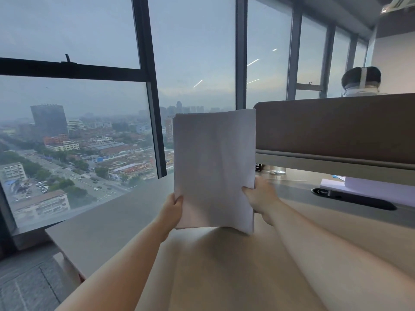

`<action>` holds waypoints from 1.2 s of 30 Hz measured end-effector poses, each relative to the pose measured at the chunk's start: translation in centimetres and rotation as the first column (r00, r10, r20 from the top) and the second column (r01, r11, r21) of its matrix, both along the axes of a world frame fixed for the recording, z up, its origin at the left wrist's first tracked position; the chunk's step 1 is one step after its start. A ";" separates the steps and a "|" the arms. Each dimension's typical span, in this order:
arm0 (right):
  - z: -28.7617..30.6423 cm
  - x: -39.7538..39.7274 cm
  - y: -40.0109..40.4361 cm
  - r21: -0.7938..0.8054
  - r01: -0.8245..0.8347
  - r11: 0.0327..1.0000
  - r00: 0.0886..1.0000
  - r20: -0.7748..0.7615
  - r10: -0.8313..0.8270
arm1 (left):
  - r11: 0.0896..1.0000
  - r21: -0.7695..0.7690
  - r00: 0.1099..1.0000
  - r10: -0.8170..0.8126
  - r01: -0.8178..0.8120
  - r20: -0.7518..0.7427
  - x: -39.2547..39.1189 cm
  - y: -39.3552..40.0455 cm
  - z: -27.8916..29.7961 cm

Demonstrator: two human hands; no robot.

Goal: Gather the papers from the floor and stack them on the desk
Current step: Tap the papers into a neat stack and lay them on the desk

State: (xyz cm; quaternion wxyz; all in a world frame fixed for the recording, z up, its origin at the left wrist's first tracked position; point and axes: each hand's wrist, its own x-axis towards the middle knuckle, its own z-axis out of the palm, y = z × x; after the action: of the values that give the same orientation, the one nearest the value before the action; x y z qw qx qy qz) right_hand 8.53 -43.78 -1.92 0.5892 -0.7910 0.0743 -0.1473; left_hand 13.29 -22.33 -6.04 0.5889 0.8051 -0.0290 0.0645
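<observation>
Papers, a white upright bundle (pixel 214 169), are pinched at both sides by the left hand (pixel 174 204) and right hand (pixel 261 196). Edges should be tapped even on the pale wooden desk (pixel 224 277), then laid flat.

I see plain white papers (pixel 214 169), a pale wood-grain desk (pixel 235 270), and a brown-grey partition (pixel 336 129).

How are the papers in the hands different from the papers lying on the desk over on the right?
The held papers stand upright, gripped by the left hand and right hand; the desk papers lie flat, untouched. The held papers are near the desk's middle; the desk papers sit by the divider. Both are white stacks.
</observation>
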 end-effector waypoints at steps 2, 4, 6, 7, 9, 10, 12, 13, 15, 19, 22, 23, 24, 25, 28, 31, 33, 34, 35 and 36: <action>-0.5 0.8 0.2 0.016 0.027 1.000 1.000 -0.016 -0.027 | 0.999 0.038 1.000 0.010 -0.010 0.005 0.6 0.2 0.1; -1.4 1.6 0.5 0.011 0.059 0.998 0.996 -0.072 -0.058 | 0.996 0.077 0.999 0.036 -0.037 0.004 1.2 0.3 -0.2; -2.4 2.2 0.9 0.046 0.094 0.995 0.990 -0.113 -0.088 | 0.993 0.092 0.997 0.079 -0.079 -0.002 2.0 0.4 -0.8; -2.7 2.2 1.3 0.075 0.110 0.991 0.987 -0.128 -0.100 | 0.991 0.089 0.995 0.103 -0.101 -0.016 2.3 0.4 -1.1; -3.4 2.2 2.0 0.144 0.137 0.980 0.981 -0.158 -0.113 | 0.984 0.094 0.987 0.153 -0.149 -0.042 2.7 0.4 -1.8; -3.9 2.4 2.1 0.167 0.152 0.974 0.978 -0.171 -0.123 | 0.981 0.093 0.983 0.175 -0.169 -0.057 3.0 0.6 -2.0; -4.9 3.0 2.2 0.188 0.182 0.965 0.970 -0.195 -0.145 | 0.979 0.078 0.978 0.193 -0.187 -0.084 3.7 0.9 -2.5; -5.3 3.3 2.2 0.191 0.193 0.962 0.965 -0.212 -0.151 | 0.979 0.065 0.976 0.199 -0.193 -0.087 3.9 1.0 -2.5; -5.7 3.7 2.4 0.169 0.196 0.966 0.954 -0.260 -0.148 | 0.973 0.079 0.973 0.223 -0.218 -0.062 4.4 1.4 -2.3; -4.4 4.4 3.0 -0.013 0.144 0.989 0.940 -0.311 -0.141 | 0.944 0.147 0.954 0.298 -0.297 0.011 5.2 1.8 -2.1; -3.2 4.2 3.0 -0.087 0.113 0.990 0.919 -0.369 -0.137 | 0.937 0.131 0.946 0.324 -0.325 0.029 6.0 1.7 -2.4; -3.0 4.2 3.0 -0.101 0.084 0.991 0.909 -0.399 -0.118 | 0.934 0.138 0.944 0.328 -0.329 0.034 6.3 1.7 -2.4; -3.0 4.2 3.0 -0.077 0.062 0.995 0.908 -0.409 -0.088 | 0.931 0.145 0.942 0.332 -0.334 0.038 6.6 1.8 -2.4; -3.2 4.5 3.0 -0.047 0.054 0.997 0.908 -0.413 -0.069 | 0.928 0.151 0.940 0.337 -0.340 0.042 7.0 1.9 -2.5; -4.2 6.4 2.9 -0.007 0.111 0.994 0.889 -0.446 -0.103 | 0.917 0.169 0.933 0.358 -0.361 0.047 8.0 2.2 -2.6; -4.7 7.3 2.8 -0.113 0.126 0.986 0.866 -0.473 -0.165 | 0.902 0.234 0.931 0.360 -0.364 0.059 8.5 2.2 -2.7; -5.2 7.7 2.7 -0.185 0.129 0.974 0.874 -0.443 -0.200 | 0.887 0.293 0.933 0.356 -0.356 0.058 8.5 2.0 -2.7; -5.4 7.9 2.7 -0.217 0.134 0.967 0.881 -0.420 -0.216 | 0.881 0.316 0.934 0.352 -0.351 0.056 8.5 1.9 -2.7; -5.5 7.9 2.7 -0.238 0.145 0.960 0.885 -0.404 -0.233 | 0.876 0.339 0.937 0.346 -0.342 0.050 8.4 1.8 -2.7; -5.6 7.9 2.7 -0.246 0.154 0.957 0.889 -0.388 -0.243 | 0.872 0.360 0.939 0.339 -0.333 0.048 8.4 1.8 -2.8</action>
State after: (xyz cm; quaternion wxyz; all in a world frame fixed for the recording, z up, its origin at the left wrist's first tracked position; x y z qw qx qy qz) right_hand 16.46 -41.11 -7.56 0.4553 -0.8497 0.2625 -0.0427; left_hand 21.64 -20.57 -8.82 0.4102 0.8930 0.1051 0.1526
